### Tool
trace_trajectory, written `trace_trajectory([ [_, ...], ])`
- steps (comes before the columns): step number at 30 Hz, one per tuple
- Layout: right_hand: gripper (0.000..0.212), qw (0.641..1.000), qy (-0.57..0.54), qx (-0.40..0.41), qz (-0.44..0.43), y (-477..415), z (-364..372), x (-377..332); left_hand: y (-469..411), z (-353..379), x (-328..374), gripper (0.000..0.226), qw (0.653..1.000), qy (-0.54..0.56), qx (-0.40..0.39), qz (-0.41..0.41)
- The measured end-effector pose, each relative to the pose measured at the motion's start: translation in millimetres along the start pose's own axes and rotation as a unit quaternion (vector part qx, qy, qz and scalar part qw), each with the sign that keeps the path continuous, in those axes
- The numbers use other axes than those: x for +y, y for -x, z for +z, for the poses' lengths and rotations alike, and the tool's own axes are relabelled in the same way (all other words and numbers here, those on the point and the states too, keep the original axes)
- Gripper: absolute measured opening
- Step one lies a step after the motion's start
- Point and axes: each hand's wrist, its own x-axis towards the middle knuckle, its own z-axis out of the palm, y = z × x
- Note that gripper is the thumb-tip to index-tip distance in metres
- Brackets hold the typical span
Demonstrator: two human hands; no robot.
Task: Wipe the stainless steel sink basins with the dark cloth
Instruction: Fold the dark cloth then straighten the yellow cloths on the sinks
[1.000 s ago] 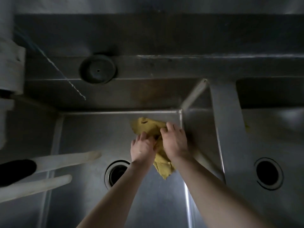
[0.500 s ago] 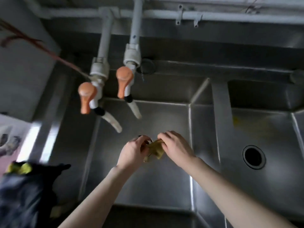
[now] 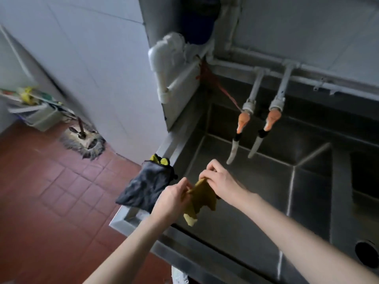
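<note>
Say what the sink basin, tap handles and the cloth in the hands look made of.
Sink basin: likely brushed stainless steel; grey sheen, streaked reflections, folded seams. Tap handles: orange, probably moulded plastic, matte. Yellow cloth: soft fabric, hanging limp and creased where the left hand and right hand pinch it; weave too blurred.

Red-brown floor tiles (image 3: pixel 51 201) spread to my left, with a mop head (image 3: pixel 84 142) lying by the white tiled wall (image 3: pixel 92 58). White pipes (image 3: pixel 235 66) run along the far wall.
</note>
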Motion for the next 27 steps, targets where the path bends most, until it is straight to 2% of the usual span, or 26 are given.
trace_trajectory([
  [6, 0.015, 0.993, 0.099, 0.006, -0.069, -87.8, -13.9, -27.9, -23.5, -46.6, -13.7, 0.02, 0.991, 0.068, 0.078, -0.079],
  [10, 0.031, 0.981, 0.164, 0.018, -0.097, -157.6, -4.9, -27.6, -53.4, -66.0, -33.2, 0.012, 0.988, 0.04, 0.106, -0.104],
  [13, 0.021, 0.984, 0.164, 0.011, -0.072, -186.7, 6.1, -37.8, -68.5, -73.3, -52.4, 0.02, 0.983, 0.016, 0.134, -0.127],
  [17, 0.026, 0.984, 0.137, 0.087, -0.076, -199.7, 22.7, -42.8, -77.7, -72.7, -78.7, 0.027, 0.976, -0.004, 0.153, -0.153],
  [21, 0.029, 0.983, 0.12, 0.11, -0.086, -176.9, 41.3, -32.3, -71.5, -61.7, -91.2, 0.029, 0.979, -0.071, 0.118, -0.153],
  [23, 0.032, 0.985, 0.113, 0.083, -0.105, -157.7, 48.9, -24.0, -64.7, -54.0, -92.9, 0.047, 0.979, -0.118, 0.104, -0.133],
  [27, 0.05, 0.99, 0.114, -0.069, -0.052, -140.5, 61.6, -17.3, -53.2, -43.3, -99.4, 0.072, 0.982, -0.159, 0.044, -0.087],
])
